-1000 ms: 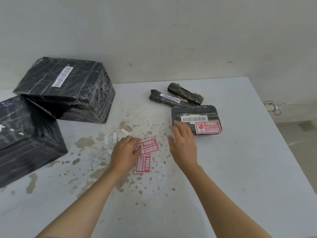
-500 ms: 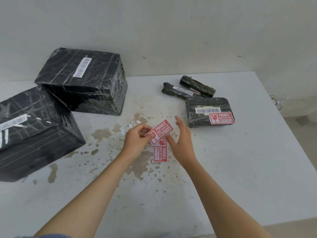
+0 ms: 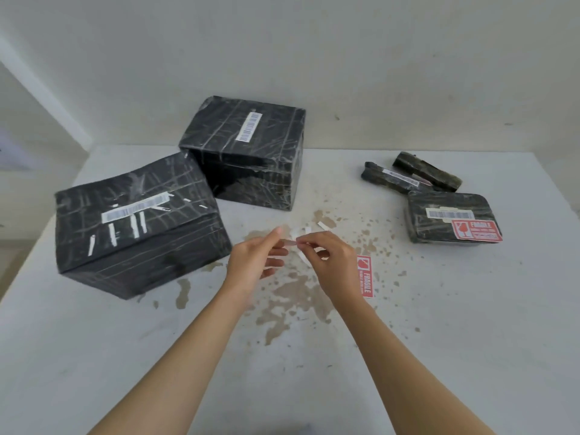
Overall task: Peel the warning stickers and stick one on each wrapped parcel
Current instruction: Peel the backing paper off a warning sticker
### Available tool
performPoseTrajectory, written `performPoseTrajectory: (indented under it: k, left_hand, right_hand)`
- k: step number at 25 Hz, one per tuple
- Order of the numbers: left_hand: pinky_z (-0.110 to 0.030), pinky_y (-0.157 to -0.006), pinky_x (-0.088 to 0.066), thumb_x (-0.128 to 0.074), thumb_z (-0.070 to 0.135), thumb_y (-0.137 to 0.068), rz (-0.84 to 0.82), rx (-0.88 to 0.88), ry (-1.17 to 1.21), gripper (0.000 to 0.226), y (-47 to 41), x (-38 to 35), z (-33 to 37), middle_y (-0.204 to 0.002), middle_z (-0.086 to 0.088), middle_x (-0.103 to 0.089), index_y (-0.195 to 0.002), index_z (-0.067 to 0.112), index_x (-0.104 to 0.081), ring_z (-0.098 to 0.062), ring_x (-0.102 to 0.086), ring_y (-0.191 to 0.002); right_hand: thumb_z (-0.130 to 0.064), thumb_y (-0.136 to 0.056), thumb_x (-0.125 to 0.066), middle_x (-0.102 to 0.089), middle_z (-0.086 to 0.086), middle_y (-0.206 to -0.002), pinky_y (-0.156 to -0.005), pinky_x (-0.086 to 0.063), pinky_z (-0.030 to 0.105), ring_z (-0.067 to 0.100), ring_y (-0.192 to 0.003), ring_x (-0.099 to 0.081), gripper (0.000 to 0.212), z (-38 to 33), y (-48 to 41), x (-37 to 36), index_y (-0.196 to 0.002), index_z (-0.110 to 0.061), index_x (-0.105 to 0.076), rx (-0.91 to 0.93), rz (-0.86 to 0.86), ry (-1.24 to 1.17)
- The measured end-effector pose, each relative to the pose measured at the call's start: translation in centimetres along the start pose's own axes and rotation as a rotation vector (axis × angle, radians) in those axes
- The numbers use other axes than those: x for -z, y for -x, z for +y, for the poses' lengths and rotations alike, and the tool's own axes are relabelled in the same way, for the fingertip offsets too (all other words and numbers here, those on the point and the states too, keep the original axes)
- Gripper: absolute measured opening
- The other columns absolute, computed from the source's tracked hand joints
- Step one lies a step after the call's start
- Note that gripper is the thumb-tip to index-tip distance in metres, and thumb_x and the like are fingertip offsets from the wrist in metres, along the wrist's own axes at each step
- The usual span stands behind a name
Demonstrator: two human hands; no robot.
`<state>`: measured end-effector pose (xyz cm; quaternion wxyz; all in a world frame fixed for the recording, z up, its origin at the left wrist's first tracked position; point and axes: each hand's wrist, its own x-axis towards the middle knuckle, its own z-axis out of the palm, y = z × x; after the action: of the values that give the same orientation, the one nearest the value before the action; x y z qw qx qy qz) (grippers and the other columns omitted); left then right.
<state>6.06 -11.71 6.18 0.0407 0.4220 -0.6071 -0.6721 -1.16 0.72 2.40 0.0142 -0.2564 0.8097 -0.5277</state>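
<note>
- Centre of the frame: a person's left hand [image 3: 254,262] and right hand [image 3: 329,259] meet above the stained white table [image 3: 470,324], each grip narrowed to a fingertip pinch on opposite ends of one warning sticker [image 3: 290,243], which shows almost edge-on as a pale sliver
- The held sticker looks paper-thin, nearly weightless and floppy, likely to curl or fold onto its own glue once freed; the sound place to take it is a corner or the very edge, splitting face from backing with a nail and touching the tacky side as little as possible
- A spare sticker [image 3: 364,276], red and printed FRAGILE, lies flat on the table just beside the right wrist
- White backing strips [image 3: 321,226] lie scattered on the table just beyond the fingers
- Right of the frame: a flat parcel [image 3: 439,202] already carries a red applied sticker [image 3: 477,234] at the corner of its top face, next to a barcode label
- Behind it, two slim parcels [image 3: 390,178] lie side by side and show no red sticker
- Left and upper centre: the near box parcel [image 3: 138,246] and the far box parcel [image 3: 251,171], corners close together, show barcode labels but no red sticker on any visible face
- Their black film looks glossy and wrinkled, so a sticker would probably need firm smoothing to hold
- No open container is in view; every parcel is sealed in wrap and its contents are hidden
</note>
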Motion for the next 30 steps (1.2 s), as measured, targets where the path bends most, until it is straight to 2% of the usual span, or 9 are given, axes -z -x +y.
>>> performPoseTrajectory:
  k: [3, 6, 10, 13, 15, 18, 20, 24, 30]
  left_hand:
    - [-0.021, -0.062, -0.054, -0.068, 0.016, -0.085, -0.042, 0.05, 0.168, 0.01, -0.1, 1.9, -0.1, -0.089, -0.009, -0.073, -0.091, 0.008, -0.07, -0.018, -0.071, -0.074]
    - [-0.018, -0.061, -0.055, -0.066, 0.004, -0.085, -0.063, 0.03, 0.186, 0.008, -0.2, 3.0, -0.4, -0.091, -0.013, -0.071, -0.092, 0.004, -0.068, -0.018, -0.069, -0.073]
    - [-0.018, -0.068, -0.056, -0.063, -0.002, -0.086, -0.15, 0.002, 0.167, 0.021, 0.0, 3.3, -0.6, -0.1, -0.013, -0.071, -0.106, 0.001, -0.068, -0.019, -0.068, -0.084]
    - [-0.02, -0.075, -0.056, -0.061, -0.007, -0.085, -0.251, -0.047, 0.145, 0.034, 0.3, 3.5, -0.7, -0.102, -0.014, -0.072, -0.116, 0.006, -0.065, -0.019, -0.07, -0.087]
    - [-0.02, -0.076, -0.056, -0.063, -0.006, -0.083, -0.255, -0.1, 0.133, 0.037, 0.5, 3.6, -0.5, -0.1, -0.016, -0.071, -0.117, 0.008, -0.064, -0.018, -0.071, -0.085]
    - [-0.018, -0.073, -0.055, -0.066, -0.003, -0.083, -0.219, -0.188, 0.088, 0.038, 0.9, 3.6, 0.0, -0.093, -0.015, -0.072, -0.117, 0.012, -0.062, -0.017, -0.071, -0.082]
    - [-0.016, -0.068, -0.052, -0.068, 0.0, -0.082, -0.2, -0.241, 0.046, 0.038, 1.0, 3.9, 0.4, -0.087, -0.013, -0.073, -0.117, 0.014, -0.059, -0.016, -0.071, -0.081]
    - [-0.023, -0.071, -0.054, -0.071, 0.008, -0.082, -0.176, -0.335, -0.081, 0.036, 0.8, 4.6, 0.8, -0.085, -0.009, -0.074, -0.114, 0.014, -0.057, -0.018, -0.071, -0.081]
    - [-0.015, -0.072, -0.052, -0.071, 0.011, -0.083, -0.17, -0.474, -0.296, 0.025, 0.4, 4.3, 1.0, -0.078, 0.004, -0.071, -0.104, 0.014, -0.057, -0.006, -0.069, -0.077]
  right_hand:
    - [-0.009, -0.081, -0.07, -0.068, 0.002, -0.097, -0.066, -0.051, 0.01, 0.007, -0.08, -0.063, 0.012, -0.3, 0.8, -1.1, -0.092, -0.011, -0.074, 0.137, -0.043, 0.054]
    - [-0.017, -0.079, -0.074, -0.055, -0.005, -0.12, -0.075, -0.052, 0.015, 0.001, -0.102, -0.056, 0.023, -1.4, 1.5, -1.0, -0.102, -0.019, -0.071, -0.025, -0.131, -0.024]
    - [-0.006, -0.084, -0.067, -0.068, 0.006, -0.092, -0.066, -0.052, 0.021, 0.011, -0.075, -0.063, 0.018, -2.6, 1.2, -0.4, -0.098, -0.016, -0.071, -0.31, -0.141, -0.296]
    - [0.0, -0.084, -0.064, -0.069, 0.014, -0.091, -0.063, -0.051, 0.02, 0.012, -0.071, -0.062, 0.02, -2.9, 0.8, 0.0, -0.099, -0.011, -0.072, -0.38, -0.122, -0.387]
    - [-0.006, -0.082, -0.069, -0.065, 0.004, -0.102, -0.072, -0.05, 0.021, 0.01, -0.086, -0.06, 0.019, -2.9, 0.9, -0.1, -0.098, -0.017, -0.073, -0.332, -0.123, -0.308]
    - [-0.021, -0.078, -0.075, -0.048, -0.011, -0.121, -0.093, -0.032, 0.008, 0.006, -0.112, -0.039, 0.015, -2.8, 0.9, -0.6, -0.092, -0.026, -0.074, -0.059, -0.078, 0.069]
    - [-0.021, -0.08, -0.073, -0.059, -0.012, -0.115, -0.094, -0.035, 0.011, 0.006, -0.111, -0.046, 0.01, -3.0, 0.6, -0.6, -0.09, -0.024, -0.076, 0.018, -0.106, 0.068]
    - [-0.024, -0.082, -0.071, -0.073, -0.012, -0.084, -0.076, -0.052, 0.037, 0.006, -0.083, -0.065, 0.004, -3.9, -0.4, -0.4, -0.084, -0.025, -0.075, -0.138, -0.263, -0.08]
    - [-0.017, -0.081, -0.073, -0.074, -0.003, -0.08, -0.08, -0.053, 0.036, 0.011, -0.079, -0.069, 0.003, -3.8, -1.6, 0.0, -0.08, -0.018, -0.076, -0.213, -0.369, -0.231]
